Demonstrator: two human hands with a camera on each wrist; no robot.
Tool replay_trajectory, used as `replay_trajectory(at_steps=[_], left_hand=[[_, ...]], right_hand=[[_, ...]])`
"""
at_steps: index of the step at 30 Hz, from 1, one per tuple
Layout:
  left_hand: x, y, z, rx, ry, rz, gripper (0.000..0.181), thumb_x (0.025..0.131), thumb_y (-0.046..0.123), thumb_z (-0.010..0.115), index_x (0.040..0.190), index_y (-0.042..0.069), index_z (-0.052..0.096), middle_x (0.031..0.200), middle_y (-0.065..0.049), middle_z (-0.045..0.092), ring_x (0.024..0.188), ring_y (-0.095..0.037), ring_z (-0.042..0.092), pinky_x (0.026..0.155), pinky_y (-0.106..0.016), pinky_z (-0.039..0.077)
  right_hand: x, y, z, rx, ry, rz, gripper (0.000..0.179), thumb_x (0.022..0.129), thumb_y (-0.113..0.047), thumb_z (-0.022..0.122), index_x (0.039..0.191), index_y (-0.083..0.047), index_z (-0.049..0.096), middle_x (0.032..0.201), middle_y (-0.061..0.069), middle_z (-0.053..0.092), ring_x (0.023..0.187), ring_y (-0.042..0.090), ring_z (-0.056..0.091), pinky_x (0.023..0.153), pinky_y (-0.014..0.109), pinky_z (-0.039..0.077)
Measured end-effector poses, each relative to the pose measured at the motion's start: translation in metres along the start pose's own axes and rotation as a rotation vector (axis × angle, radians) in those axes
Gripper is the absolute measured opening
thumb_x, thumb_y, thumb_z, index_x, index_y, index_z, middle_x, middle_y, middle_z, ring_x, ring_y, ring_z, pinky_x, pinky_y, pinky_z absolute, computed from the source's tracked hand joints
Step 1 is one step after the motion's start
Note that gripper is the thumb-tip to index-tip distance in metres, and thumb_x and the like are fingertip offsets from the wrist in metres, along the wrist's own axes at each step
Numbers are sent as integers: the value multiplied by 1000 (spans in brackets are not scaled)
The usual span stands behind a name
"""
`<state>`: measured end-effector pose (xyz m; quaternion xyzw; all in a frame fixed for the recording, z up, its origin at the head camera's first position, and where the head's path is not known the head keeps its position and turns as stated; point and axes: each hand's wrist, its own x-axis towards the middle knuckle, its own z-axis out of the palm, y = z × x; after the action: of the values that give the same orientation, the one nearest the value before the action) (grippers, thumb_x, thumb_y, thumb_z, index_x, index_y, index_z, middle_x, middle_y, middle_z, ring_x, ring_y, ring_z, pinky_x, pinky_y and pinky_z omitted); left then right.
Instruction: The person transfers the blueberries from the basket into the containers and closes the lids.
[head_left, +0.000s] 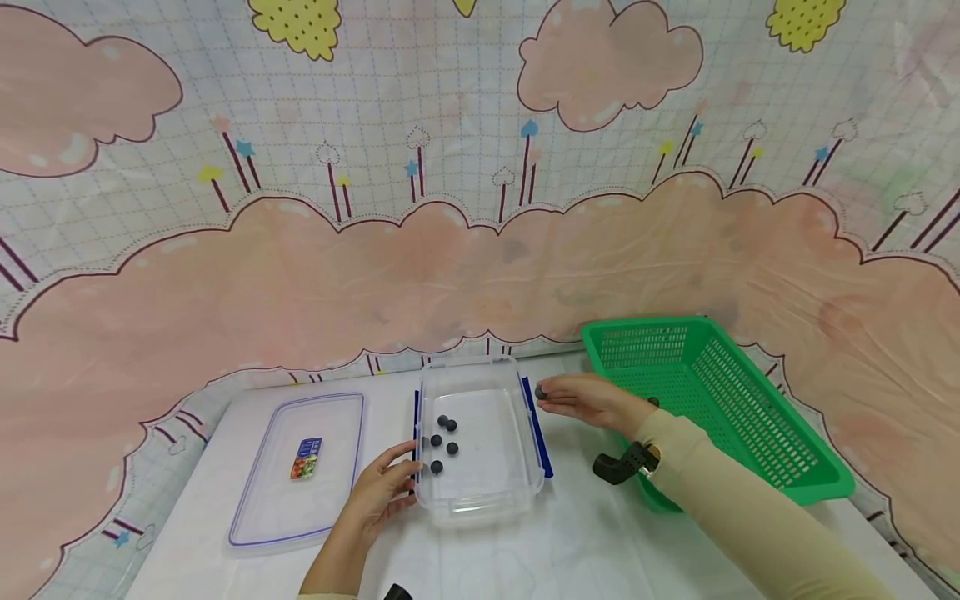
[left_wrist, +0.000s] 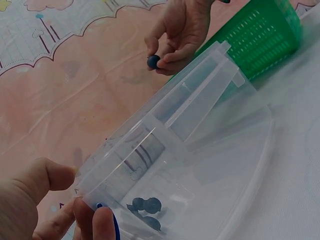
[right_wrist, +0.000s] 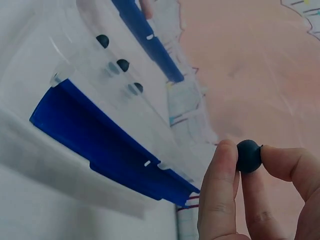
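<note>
A clear plastic box [head_left: 495,433] with blue side latches stands on the white table, several small dark balls [head_left: 452,448] lying toward its left side. My left hand [head_left: 384,490] grips the box's left wall near the latch, thumb on one side and fingers on the other in the left wrist view. Just beyond the right wall, my right hand [head_left: 588,402] pinches one dark blue ball [right_wrist: 249,156] between thumb and fingertips. The blue latch [right_wrist: 110,140] on that side hangs folded outward.
A clear lid [head_left: 300,467] with a blue rim and a colourful label lies left of the box. To the right sits a green perforated basket [head_left: 750,417], with a dark ball [head_left: 654,402] showing beside my right wrist. A patterned cloth [head_left: 480,275] hangs behind the table.
</note>
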<state>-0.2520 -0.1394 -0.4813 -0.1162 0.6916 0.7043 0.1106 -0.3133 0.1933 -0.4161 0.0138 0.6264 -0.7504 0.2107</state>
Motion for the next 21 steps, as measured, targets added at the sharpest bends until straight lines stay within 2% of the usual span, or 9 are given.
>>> replay_trajectory(at_steps=[7,12,21], left_hand=[[-1,0,-1,4,7,-5,48,88,11,65,135,5,56,88,-1,60,72,-12,54,61,-24,54],[0,1,0,5,4,-4,48,89,11,64,136,5,55,87,-1,59,72,-12,54,60,-24,54],[1,0,0,7,-3,0,49,89,11,65,136,5,55,89,-2,60,72,-12,54,61,-24,54]], right_hand=[[7,2,14,19,-32,21,27,98,5,49,122,15,54,92,5,69,87,15,69,85,26,56],[11,2,24,12,-21,33,29,98,4,50,123,16,52,90,6,70,85,15,69,84,27,57],[23,4,42,-23,22,92,30,95,3,55,123,16,55,95,13,69,84,18,69,87,33,56]])
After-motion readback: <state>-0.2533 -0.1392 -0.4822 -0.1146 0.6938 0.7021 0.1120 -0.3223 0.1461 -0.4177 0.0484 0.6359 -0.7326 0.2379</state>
